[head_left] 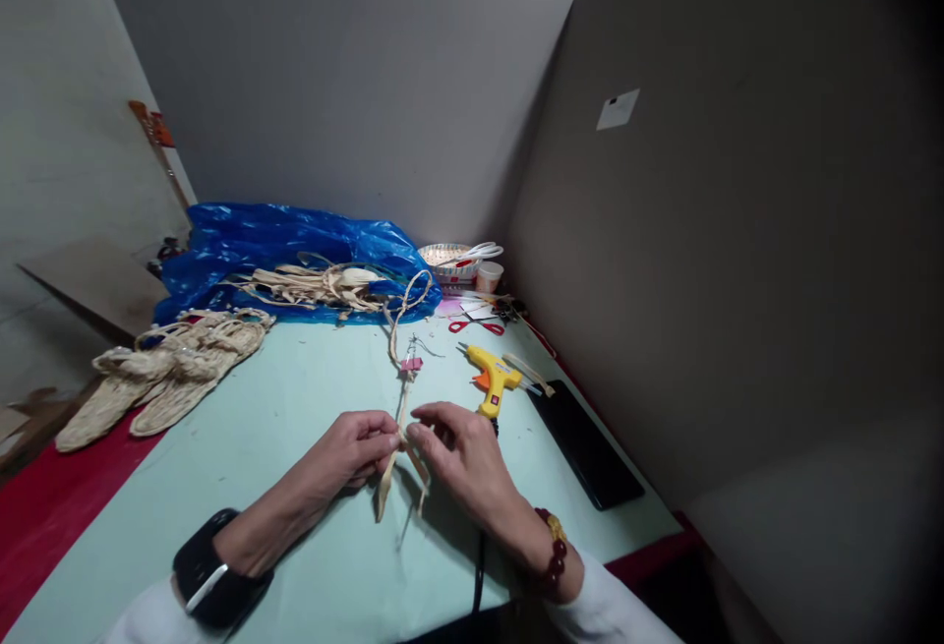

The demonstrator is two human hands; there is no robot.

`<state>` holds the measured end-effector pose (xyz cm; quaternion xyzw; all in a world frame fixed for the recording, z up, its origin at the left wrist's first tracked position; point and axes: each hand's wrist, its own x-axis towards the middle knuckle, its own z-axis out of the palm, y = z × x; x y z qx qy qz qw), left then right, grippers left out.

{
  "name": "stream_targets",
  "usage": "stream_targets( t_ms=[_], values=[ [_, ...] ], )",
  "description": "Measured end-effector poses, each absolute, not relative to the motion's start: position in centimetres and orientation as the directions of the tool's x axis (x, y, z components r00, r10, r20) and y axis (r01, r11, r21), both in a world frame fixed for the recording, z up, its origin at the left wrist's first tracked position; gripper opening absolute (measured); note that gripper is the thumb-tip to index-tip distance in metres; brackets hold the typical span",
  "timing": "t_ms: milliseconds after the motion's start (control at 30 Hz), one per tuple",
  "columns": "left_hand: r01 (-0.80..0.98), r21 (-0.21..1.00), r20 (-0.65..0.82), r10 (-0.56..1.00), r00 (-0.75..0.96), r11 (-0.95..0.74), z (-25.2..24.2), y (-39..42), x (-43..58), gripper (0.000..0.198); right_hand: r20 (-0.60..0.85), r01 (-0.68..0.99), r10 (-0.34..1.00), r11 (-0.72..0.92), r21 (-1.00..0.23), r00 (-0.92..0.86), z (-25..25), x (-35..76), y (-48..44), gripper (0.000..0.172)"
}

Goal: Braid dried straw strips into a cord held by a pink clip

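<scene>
A thin pale braid of dried plant fibre (404, 406) runs toward me from a pink binder clip (411, 365) on the table. My left hand (354, 447) pinches the braid near its loose end between thumb and fingertips. Close against it, my right hand (461, 452) has its thumb and index finger curled in at the same spot, on the fibre strands. Loose strand ends (384, 495) hang below the fingers, spread apart. Beyond the clip, the finished part of the braid (393, 329) loops up to the far side. The fingertips partly hide the crossing of the strands.
A yellow glue gun (493, 379) lies right of the braid, beside a black flat object (590, 447). Red-handled scissors (478, 326) and a basket (446, 265) sit farther back. Fibre strands (324, 287) rest on a blue plastic bag (295, 226). Woven sandals (177, 369) lie left.
</scene>
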<state>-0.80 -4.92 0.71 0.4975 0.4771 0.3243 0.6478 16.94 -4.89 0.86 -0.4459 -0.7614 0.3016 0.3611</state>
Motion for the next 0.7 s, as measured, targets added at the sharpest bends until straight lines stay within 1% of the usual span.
stream_targets(
  t_ms=[67,133,233,300,400,467,600,700],
  values=[
    [0.076,0.960,-0.278,0.898,0.340,0.269,0.7,-4.9,-0.7,0.025,0.153,0.369,0.900,0.316,-0.874,-0.409,0.9,17.0,-4.3,0.027],
    [0.126,0.967,-0.252,0.904,0.347,0.221,0.8,-4.9,-0.6,0.023,0.069,0.284,0.863,0.239,-0.929,-0.500,0.7,17.0,-3.8,0.026],
    [0.246,0.966,-0.166,0.918,0.359,0.078,1.0,-5.0,-0.6,0.021,0.016,0.190,0.857,0.132,-0.973,-0.516,0.3,16.9,-3.5,0.022],
    [0.350,0.936,-0.110,0.934,0.341,-0.018,1.2,-5.1,-0.6,0.021,-0.004,0.166,0.872,0.088,-0.982,-0.489,0.0,16.8,-3.5,0.020],
    [0.537,0.840,-0.082,0.961,0.263,-0.075,1.5,-5.4,-0.3,0.023,-0.014,0.183,0.914,0.066,-0.981,-0.405,-0.2,16.6,-3.6,0.017],
    [0.610,0.787,-0.066,0.971,0.229,-0.090,1.7,-5.6,0.0,0.024,-0.020,0.195,0.929,0.057,-0.979,-0.370,-0.2,16.5,-3.7,0.016],
    [0.607,0.789,-0.066,0.970,0.236,-0.094,1.9,-5.6,0.1,0.025,0.001,0.236,0.937,0.089,-0.968,-0.350,0.2,16.4,-4.0,0.014],
    [0.613,0.786,-0.070,0.971,0.228,-0.087,1.5,-5.5,-0.2,0.028,0.088,0.328,0.941,0.200,-0.923,-0.327,-0.1,16.2,-4.4,0.012]
  ],
)
